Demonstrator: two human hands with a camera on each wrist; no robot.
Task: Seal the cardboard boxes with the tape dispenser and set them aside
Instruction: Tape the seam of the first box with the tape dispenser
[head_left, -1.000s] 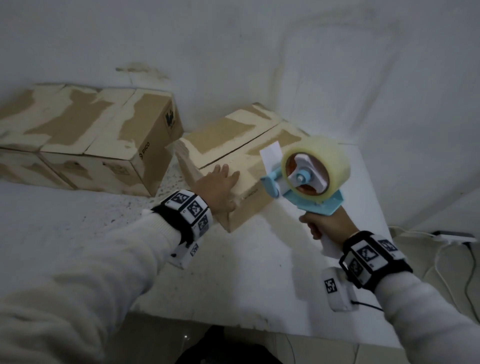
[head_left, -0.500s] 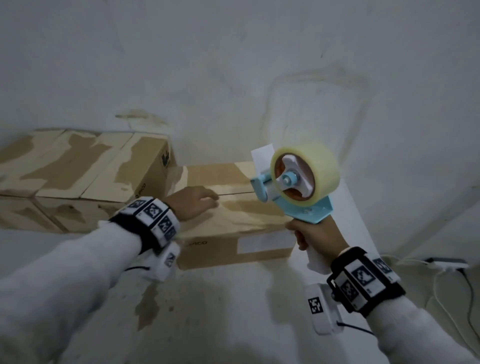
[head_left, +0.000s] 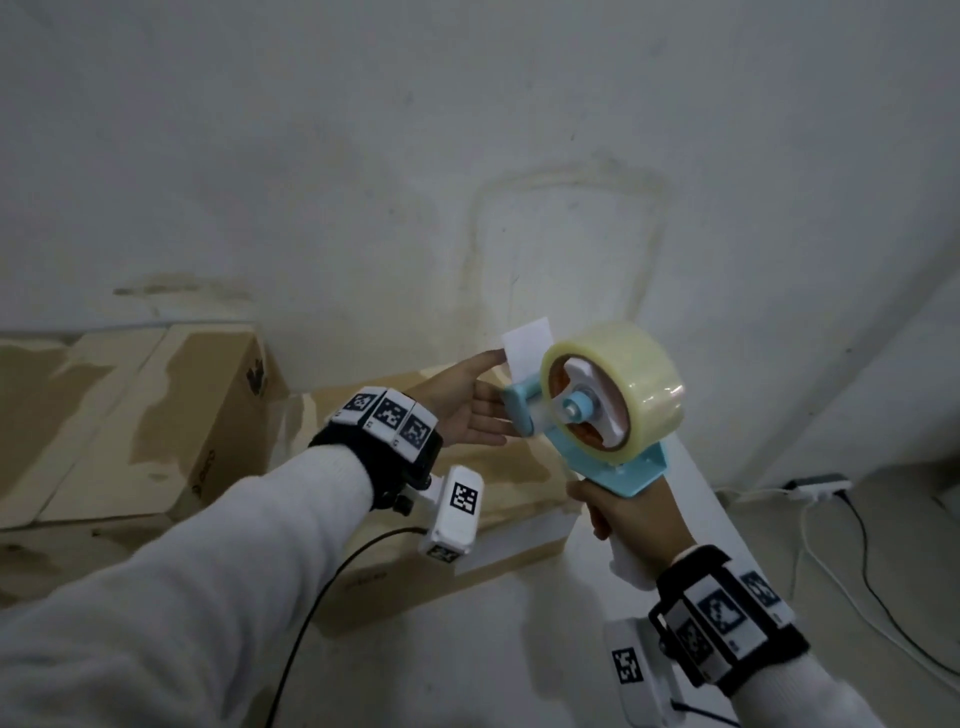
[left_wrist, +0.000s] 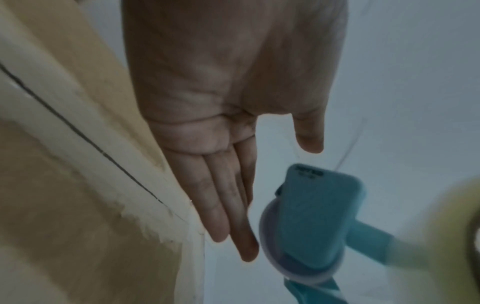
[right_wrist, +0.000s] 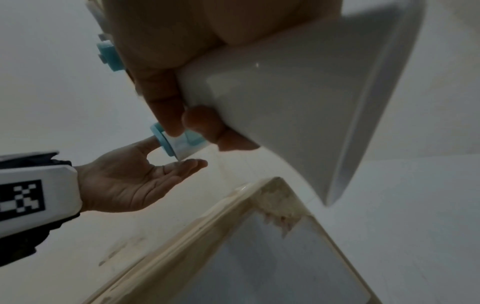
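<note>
My right hand (head_left: 605, 512) grips the white handle (right_wrist: 298, 98) of a blue tape dispenser (head_left: 618, 470), held upright above a closed cardboard box (head_left: 498, 483). The dispenser carries a clear tape roll (head_left: 631, 387), and a white tab of tape (head_left: 527, 340) sticks up at its front. My left hand (head_left: 485, 400) is in the air with straight fingers (left_wrist: 226, 205). Its thumb is by the tab and its fingers reach beside the blue front roller (left_wrist: 317, 222). I cannot tell whether it touches the tape. The box's top seam (left_wrist: 78, 131) shows as a dark line.
More cardboard boxes (head_left: 156, 415) are stacked at the left against the wall. The boxes sit on a white table (head_left: 467, 649) whose right edge runs just past the dispenser. A power strip (head_left: 821, 486) and cables lie on the floor at the right.
My left hand has lifted off the box top and moved right to the dispenser's front. The right hand has raised the dispenser slightly, and my view has tilted upward.
</note>
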